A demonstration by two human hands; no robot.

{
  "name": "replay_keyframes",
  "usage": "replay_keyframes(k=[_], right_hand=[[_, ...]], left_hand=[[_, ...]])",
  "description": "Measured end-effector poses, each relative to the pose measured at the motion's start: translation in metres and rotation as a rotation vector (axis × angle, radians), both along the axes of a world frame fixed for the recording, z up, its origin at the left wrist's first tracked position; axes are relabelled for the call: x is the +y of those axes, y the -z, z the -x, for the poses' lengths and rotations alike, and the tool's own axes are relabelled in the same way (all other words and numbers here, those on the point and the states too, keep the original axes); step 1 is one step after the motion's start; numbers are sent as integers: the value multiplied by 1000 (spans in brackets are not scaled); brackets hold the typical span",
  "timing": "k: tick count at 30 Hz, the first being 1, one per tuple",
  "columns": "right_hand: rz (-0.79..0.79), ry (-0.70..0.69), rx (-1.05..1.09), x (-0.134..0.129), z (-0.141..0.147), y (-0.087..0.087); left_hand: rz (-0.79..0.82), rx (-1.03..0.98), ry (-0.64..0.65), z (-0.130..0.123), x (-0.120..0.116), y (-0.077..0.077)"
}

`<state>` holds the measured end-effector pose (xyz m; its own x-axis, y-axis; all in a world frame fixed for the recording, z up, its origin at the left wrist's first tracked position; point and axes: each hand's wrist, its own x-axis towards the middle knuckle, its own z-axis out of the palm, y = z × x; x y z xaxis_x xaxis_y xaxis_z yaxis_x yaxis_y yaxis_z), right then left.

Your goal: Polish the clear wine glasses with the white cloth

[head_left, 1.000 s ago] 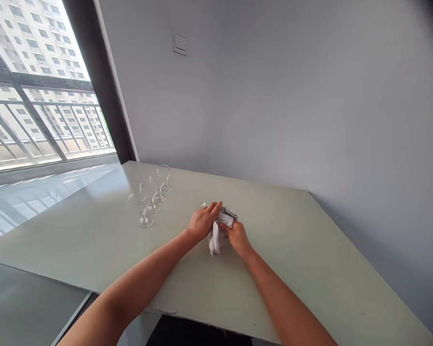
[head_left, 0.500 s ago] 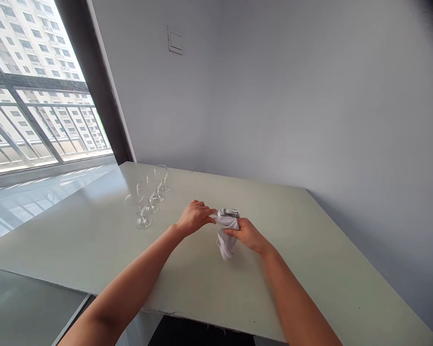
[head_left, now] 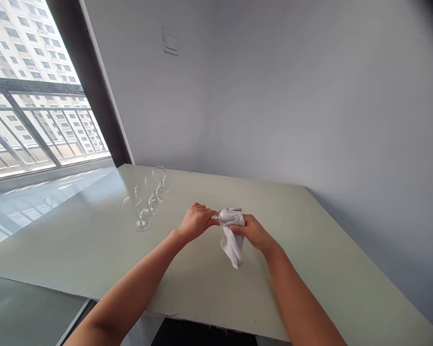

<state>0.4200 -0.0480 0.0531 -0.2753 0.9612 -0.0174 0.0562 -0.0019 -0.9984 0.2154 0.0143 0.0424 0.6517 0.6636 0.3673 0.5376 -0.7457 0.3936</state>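
Note:
My left hand point(head_left: 199, 222) is closed on the stem end of a clear stemmed glass point(head_left: 222, 215), which is held sideways above the table with its bowl toward the right. A white cloth point(head_left: 234, 244) lies over the bowl and partly inside it, its loose end hanging down. Gripping the cloth at the bowl's rim is my right hand point(head_left: 253, 231), thumb on the near side. The fingers behind the cloth are hidden. To the left of my left hand, several clear stemmed glasses stand upright in a row, the nearest glass point(head_left: 142, 218) closest to me.
The pale table point(head_left: 202, 288) has its near edge just in front of me. A grey wall point(head_left: 292, 96) rises behind it, with a light switch point(head_left: 171, 42). On the left are a window point(head_left: 39, 96) and a lower glass surface point(head_left: 29, 307).
My right hand and the cloth have shifted slightly right; the cloth's loose end has swung right and hangs more spread out. My left hand still holds the glass.

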Motion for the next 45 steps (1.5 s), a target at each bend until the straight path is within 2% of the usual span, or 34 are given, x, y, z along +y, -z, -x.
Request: replay_keyframes(k=[3, 4, 5, 6, 7, 9, 11, 12, 14, 16, 18, 20, 24, 26, 29, 31, 32, 34, 37, 39, 41, 43, 45], right_hand=[[-3, -187, -209, -5, -15, -10], [13, -217, -224, -5, -19, -10], [28, -218, -213, -4, -21, -9], [40, -187, -181, -3, -22, -6], [47, -127, -126, 0, -21, -3], [57, 20, 35, 4, -15, 4], [72, 121, 195, 7, -7, 10], [73, 138, 242, 8, -4, 11], [56, 102, 217, 8, 1, 12], [14, 27, 62, 7, 2, 11], [-56, -35, -128, 8, 1, 9], [-172, -62, -287, 11, -3, 7], [-436, -69, -567, 17, -22, 2], [-510, 21, -669, 17, -36, -2], [-581, 282, -758, 9, -48, -13], [-687, 379, -832, 0, -41, -21], [-756, 378, -883, -4, -32, -25], [-889, 283, -1001, -11, -9, -29], [-966, 103, -1107, -6, 25, -26], [-936, 78, -1098, 5, 36, -21], [-815, 141, -1038, 19, 34, -19], [-582, 207, -895, 31, 24, -20], [-307, 240, -631, 40, 11, -21]], left_hand=[[496, 31, 211, 3, -3, -3], [613, 48, 268, 3, -5, -3], [656, 57, 281, 1, -7, -3], [610, 51, 241, -2, -9, -2], [488, 34, 165, -5, -11, -1], [125, -4, -5, -9, -13, 1], [-180, -17, -101, -10, -12, 1], [-263, -8, -111, -9, -11, 1], [-319, 8, -111, -4, -7, 0], [-281, 7, -101, 1, -2, 0], [-170, -5, -92, 5, 1, -1], [31, -17, -92, 7, 3, -1], [572, -60, -88, 10, 6, -4], [695, -104, -122, 14, 9, -5], [663, -167, -247, 18, 13, -7], [615, -173, -310, 19, 14, -6], [592, -163, -321, 18, 13, -6], [527, -125, -294, 13, 9, -3], [303, -64, -200, 3, 1, 2], [114, -30, -153, -2, -4, 4], [-10, -6, -125, -4, -7, 4], [-47, -11, -107, -5, -8, 4], [-34, -52, -107, -5, -8, 4]])
